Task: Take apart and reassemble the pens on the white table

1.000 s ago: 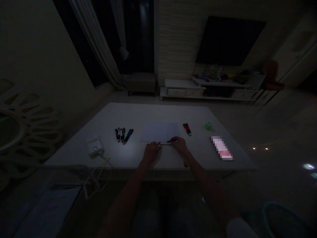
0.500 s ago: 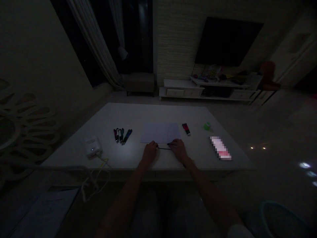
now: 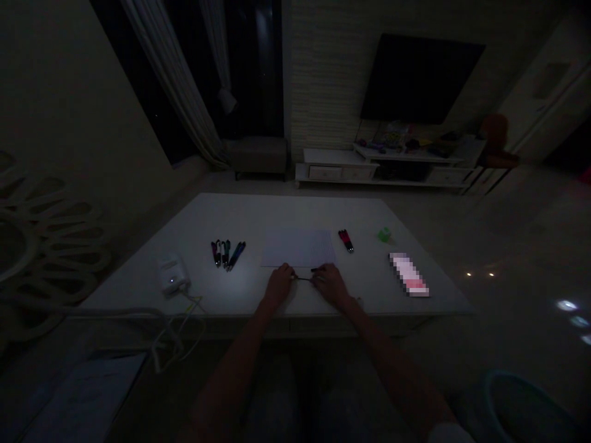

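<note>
Low over the near part of the white table, my left hand [image 3: 279,283] is closed in a pinch on one end of a thin dark stick [image 3: 303,279], which looks like a pen refill. At its other end, my right hand [image 3: 330,284] has closed fingers that meet the stick. A short dark pen-like piece [image 3: 317,269] also juts from the right fingers; its kind is too dim to tell. Just beyond both hands lies a sheet of paper [image 3: 295,246], with lines of writing on its right side.
Several pens [image 3: 226,253] lie left of the paper, and red pens [image 3: 346,241] lie to its right. A green tape roll or dispenser [image 3: 383,234] and a phone [image 3: 409,275] are farther right. A white box [image 3: 172,274] with cables sits on the table's left.
My right hand has shifted slightly towards my left hand, and less of the thin stick shows between them. The left hand stays nearly in place.
</note>
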`<state>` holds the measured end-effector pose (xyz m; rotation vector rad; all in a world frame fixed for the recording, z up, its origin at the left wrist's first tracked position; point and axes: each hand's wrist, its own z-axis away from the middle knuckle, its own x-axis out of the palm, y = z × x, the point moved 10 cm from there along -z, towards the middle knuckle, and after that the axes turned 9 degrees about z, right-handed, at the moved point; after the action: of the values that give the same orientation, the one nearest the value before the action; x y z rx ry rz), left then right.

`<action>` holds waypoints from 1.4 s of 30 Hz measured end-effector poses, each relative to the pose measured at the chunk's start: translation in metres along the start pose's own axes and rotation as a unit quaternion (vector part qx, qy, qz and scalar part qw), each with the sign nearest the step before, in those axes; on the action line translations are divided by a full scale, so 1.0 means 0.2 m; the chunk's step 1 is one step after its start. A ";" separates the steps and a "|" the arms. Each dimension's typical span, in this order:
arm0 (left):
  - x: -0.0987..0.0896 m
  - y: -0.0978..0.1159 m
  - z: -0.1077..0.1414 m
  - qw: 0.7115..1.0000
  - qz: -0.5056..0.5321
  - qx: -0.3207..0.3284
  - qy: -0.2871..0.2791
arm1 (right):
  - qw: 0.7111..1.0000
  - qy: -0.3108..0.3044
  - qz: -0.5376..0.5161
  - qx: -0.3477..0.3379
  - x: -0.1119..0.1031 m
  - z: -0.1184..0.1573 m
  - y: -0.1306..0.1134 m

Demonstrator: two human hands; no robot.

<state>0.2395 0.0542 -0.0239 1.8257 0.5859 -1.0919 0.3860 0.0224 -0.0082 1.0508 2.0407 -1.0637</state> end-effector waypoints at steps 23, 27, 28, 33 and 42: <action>-0.02 0.00 0.01 1.000 0.011 0.008 0.018 | 0.993 -0.006 -0.047 0.106 -0.01 -0.01 0.25; -0.01 -0.02 0.01 1.000 0.004 0.003 0.010 | 0.978 0.067 -0.042 0.193 -0.20 0.18 0.42; -0.01 -0.02 0.00 1.000 0.003 -0.001 0.009 | 0.976 0.074 -0.033 0.204 -0.24 0.24 0.46; 0.02 0.02 -0.03 1.000 0.000 -0.018 -0.004 | 0.975 0.081 0.045 0.200 -0.34 0.43 0.49; -0.03 0.03 -0.02 0.998 0.020 -0.028 0.050 | 0.974 0.090 0.120 0.170 -0.32 0.41 0.43</action>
<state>0.2438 0.0556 -0.0155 1.8437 0.6301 -0.9541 0.5024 -0.0399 -0.0318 1.5748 1.8425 -1.2533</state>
